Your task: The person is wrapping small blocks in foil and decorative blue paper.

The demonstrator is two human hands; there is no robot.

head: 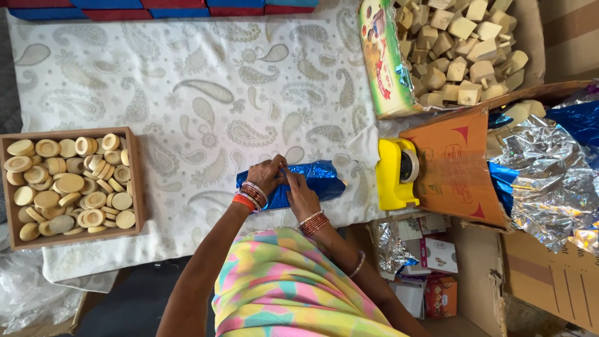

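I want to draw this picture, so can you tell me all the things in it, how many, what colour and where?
Blue foil parcel: one, shiny blue, middle of the cloth, under both hands.
Patterned cloth: one, white with grey swirls, covering the work surface.
Wooden tray: one, brown, at the left, full of many tan wooden discs.
Tape dispenser: one, yellow, right of the parcel.
Cardboard box: one, brown, top right, holding many pale wooden blocks.
Foil sheets: several, silver and blue, far right.
Left hand: on the parcel, bangles on the wrist.
Right hand: on the parcel, bangles too.
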